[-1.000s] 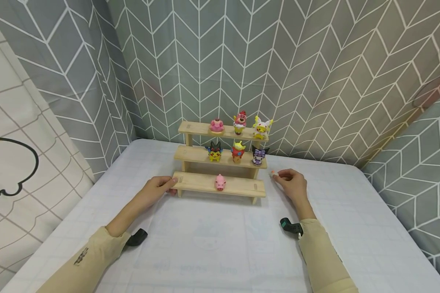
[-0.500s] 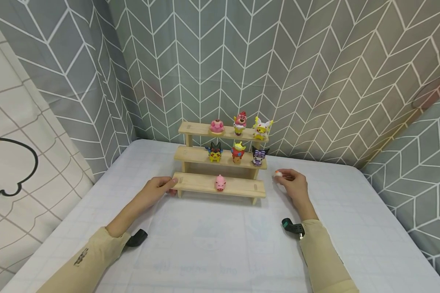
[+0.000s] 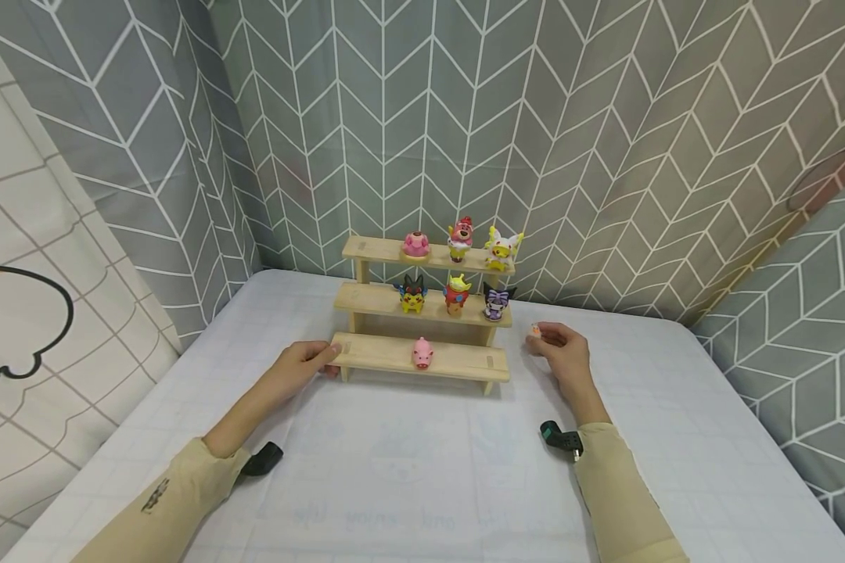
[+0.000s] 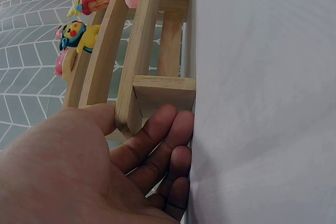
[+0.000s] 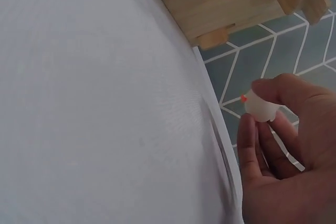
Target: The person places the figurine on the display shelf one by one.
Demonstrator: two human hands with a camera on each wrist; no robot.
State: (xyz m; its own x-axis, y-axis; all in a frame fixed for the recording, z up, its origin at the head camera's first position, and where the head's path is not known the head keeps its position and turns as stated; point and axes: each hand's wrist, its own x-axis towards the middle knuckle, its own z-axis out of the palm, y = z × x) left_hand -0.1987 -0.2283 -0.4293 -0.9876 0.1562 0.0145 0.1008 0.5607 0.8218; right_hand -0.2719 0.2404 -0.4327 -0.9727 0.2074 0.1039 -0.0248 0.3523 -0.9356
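Observation:
A three-tier wooden display stand (image 3: pixel 394 358) stands on the table, with small toy figurines on each step. My left hand (image 3: pixel 303 363) grips the left end of its lowest step; in the left wrist view the thumb is on the board (image 4: pixel 139 45) and the fingers curl beneath it. Right of the stand, my right hand (image 3: pixel 566 356) pinches a small white figurine (image 5: pixel 261 107) between thumb and fingertips. An orange bit shows on the figurine's side; its exact kind is unclear. A pink pig figurine (image 3: pixel 422 354) sits mid-way along the lowest step.
Three figurines, including a purple-and-black one (image 3: pixel 495 303), stand on the middle step. Three more, including a pink one (image 3: pixel 416 245), are on the top step. A white cloth covers the table (image 3: pixel 394 469). Grey patterned curtains (image 3: pixel 408 117) hang behind.
My right hand has shifted the white figurine slightly right, away from the stand, and turned it between the fingers. The left hand keeps its grip on the stand.

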